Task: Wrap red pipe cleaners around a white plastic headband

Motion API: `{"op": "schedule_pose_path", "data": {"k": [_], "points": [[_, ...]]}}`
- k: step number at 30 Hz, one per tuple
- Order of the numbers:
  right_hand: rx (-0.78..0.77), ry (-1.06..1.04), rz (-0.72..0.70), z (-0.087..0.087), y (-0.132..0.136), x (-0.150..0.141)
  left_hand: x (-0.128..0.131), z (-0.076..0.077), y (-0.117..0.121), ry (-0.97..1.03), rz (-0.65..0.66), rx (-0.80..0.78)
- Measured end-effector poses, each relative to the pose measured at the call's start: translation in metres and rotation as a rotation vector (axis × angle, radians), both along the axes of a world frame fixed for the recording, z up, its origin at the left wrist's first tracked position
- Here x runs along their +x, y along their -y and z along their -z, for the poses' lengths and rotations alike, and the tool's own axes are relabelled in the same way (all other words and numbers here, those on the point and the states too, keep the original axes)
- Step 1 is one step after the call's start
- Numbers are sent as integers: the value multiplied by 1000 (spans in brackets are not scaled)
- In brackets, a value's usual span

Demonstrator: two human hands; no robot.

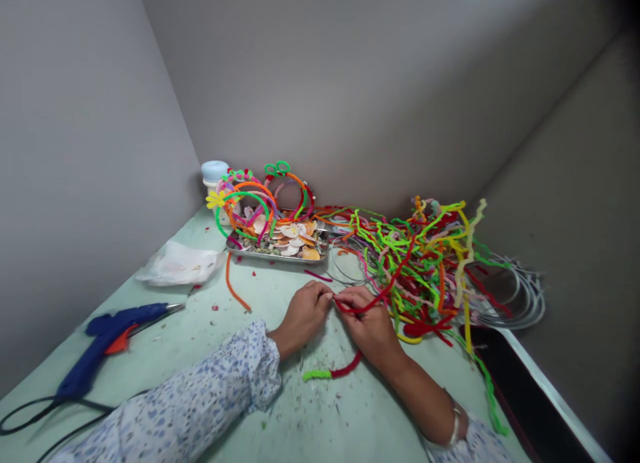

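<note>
My right hand [370, 329] is closed on a long red pipe cleaner [395, 279], which arcs up to the right toward the pile. At the near end of that pipe cleaner, the fingers of my left hand [306, 316] are pinched, almost touching my right fingertips. From beneath my right hand a curved strip [345, 368] comes out, fuzzy red with a bright green end. Whether this strip joins the red pipe cleaner is hidden by my hand.
A metal tray [280, 256] of shells stands at the back, with fuzzy headbands [245, 189] on it. A pipe cleaner pile [425, 263] and wire coils [530, 296] lie right, beside a dark phone-like slab [525, 396]. Left are a blue glue gun [120, 329] and plastic bag [177, 264].
</note>
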State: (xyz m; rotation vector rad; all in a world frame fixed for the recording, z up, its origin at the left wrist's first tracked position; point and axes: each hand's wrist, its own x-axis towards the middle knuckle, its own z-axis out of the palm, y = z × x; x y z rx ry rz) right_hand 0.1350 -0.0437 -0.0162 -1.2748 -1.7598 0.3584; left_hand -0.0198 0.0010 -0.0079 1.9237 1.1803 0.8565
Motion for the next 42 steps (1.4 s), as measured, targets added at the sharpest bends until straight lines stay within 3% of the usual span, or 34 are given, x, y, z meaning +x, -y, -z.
{"op": "schedule_pose_path", "data": {"k": [9, 19, 42], "points": [[30, 19, 18, -6, 3, -4, -2, 2, -1, 71, 14, -40], [33, -40, 63, -6, 3, -3, -4, -4, -2, 177, 115, -159], [33, -56, 81, -5, 3, -5, -2, 1, -3, 183, 90, -226]]}}
